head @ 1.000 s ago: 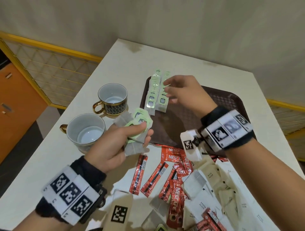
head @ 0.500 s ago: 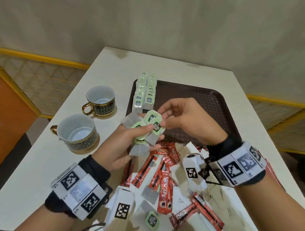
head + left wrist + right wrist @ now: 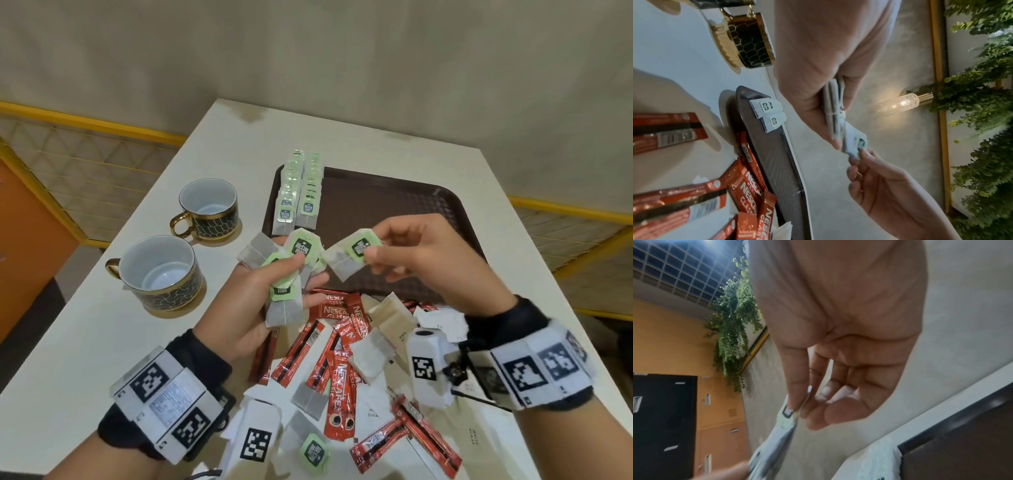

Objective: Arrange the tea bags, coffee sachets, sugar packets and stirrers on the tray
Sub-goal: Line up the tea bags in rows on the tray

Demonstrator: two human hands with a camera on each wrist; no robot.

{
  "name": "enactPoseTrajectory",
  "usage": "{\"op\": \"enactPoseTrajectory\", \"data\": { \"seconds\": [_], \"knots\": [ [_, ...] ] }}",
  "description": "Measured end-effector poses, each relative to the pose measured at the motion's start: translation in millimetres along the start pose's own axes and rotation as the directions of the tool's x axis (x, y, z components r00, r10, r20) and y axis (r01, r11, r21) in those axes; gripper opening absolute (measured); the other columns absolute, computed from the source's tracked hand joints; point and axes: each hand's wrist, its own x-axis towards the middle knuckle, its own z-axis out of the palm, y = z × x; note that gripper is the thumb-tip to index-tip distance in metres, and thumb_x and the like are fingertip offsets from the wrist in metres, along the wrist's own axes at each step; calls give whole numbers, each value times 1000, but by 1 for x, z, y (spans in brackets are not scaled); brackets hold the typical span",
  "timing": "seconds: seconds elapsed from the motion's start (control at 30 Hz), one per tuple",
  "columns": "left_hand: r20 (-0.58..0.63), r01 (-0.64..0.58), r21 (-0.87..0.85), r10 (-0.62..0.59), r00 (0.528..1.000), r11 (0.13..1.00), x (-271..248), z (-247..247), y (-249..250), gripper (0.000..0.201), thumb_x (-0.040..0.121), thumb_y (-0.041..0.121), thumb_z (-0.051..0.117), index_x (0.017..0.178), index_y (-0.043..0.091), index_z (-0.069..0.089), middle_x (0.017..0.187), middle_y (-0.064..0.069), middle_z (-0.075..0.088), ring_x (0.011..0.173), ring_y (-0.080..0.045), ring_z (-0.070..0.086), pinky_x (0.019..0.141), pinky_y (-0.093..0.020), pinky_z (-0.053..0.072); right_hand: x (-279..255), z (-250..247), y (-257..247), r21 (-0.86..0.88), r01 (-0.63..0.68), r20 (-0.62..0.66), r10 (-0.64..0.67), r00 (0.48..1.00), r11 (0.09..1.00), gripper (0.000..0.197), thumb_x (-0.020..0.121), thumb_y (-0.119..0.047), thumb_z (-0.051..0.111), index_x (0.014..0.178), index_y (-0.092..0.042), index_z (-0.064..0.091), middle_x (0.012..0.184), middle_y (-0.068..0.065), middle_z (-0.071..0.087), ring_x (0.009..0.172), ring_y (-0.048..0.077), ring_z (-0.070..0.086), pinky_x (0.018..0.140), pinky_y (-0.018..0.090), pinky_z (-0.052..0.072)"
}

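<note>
Right hand (image 3: pixel 424 253) now pinches one tea bag (image 3: pixel 352 255), pulled clear of left hand's (image 3: pixel 270 291) bunch (image 3: pixel 291 274).

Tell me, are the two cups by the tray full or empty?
Empty: the near cup and far cup both show bare white insides.

Beige wall (image 3: pixel 342 61), lit wall lamp (image 3: pixel 900 104), hanging greenery (image 3: pixel 982 97)

Both hands are raised above near edge of the tray (image 3: pixel 455 205). Left hand (image 3: pixel 253 291) is palm up, thumb and fingers curled on a bunch of tea bags (image 3: pixel 286 274). Right hand (image 3: pixel 421 253), w/ thumb and forefinger, pinches one tea bag (image 3: pixel 352 253) by its green tag; other fingers curled.
</note>
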Motion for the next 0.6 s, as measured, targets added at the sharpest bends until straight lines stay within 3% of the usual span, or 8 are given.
{"op": "enactPoseTrajectory", "data": {
  "seconds": [0.2, 0.3, 0.4, 0.53, 0.6],
  "knots": [
    [69, -62, 122, 54, 996, 991, 0, 2, -1, 44, 74, 12, 65, 118, 18, 61, 110, -9, 73, 98, -28, 72, 75, -43, 61, 12, 12, -8, 23, 52, 81, -54, 995, 998, 7, 88, -11, 68, 90, -5, 71, 91, 9, 75, 77, 14, 67, 65, 25, 54],
    [86, -79, 193, 63, 994, 978, 0, 3, -2, 46, 72, 13, 69, 117, 18, 64, 110, -14, 73, 100, -31, 71, 81, -46, 59, 23, 27, -2, -13, 115, 59, -114, 992, 993, 8, 86, -10, 72, 90, -3, 74, 85, 10, 74, 70, 13, 64, 65, 29, 53],
    [69, -67, 200, 54, 996, 977, 2, -2, -1, 45, 68, 11, 71, 111, 20, 66, 108, -14, 73, 100, -31, 71, 82, -49, 57, 30, 31, 3, -41, 141, 80, -138, 987, 989, 8, 83, -10, 74, 89, -5, 76, 82, 5, 75, 68, 12, 65, 65, 25, 51],
    [30, -46, 231, 40, 999, 972, 8, -7, -1, 40, 79, 10, 70, 118, 19, 64, 108, -13, 73, 101, -33, 70, 89, -53, 55, 40, 35, 7, -54, 173, 53, -170, 984, 983, 7, 82, -8, 74, 88, -5, 77, 85, 6, 76, 79, 23, 72, 77, 38, 58],
    [13, -32, 221, 30, 999, 975, 12, -10, -1, 36, 88, 10, 63, 123, 18, 60, 109, -12, 73, 100, -30, 71, 87, -51, 56, 46, 35, 6, -17, 172, 40, -171, 984, 985, 9, 82, -7, 74, 89, -2, 76, 87, 9, 75, 81, 27, 72, 78, 38, 59]
  ]
}}
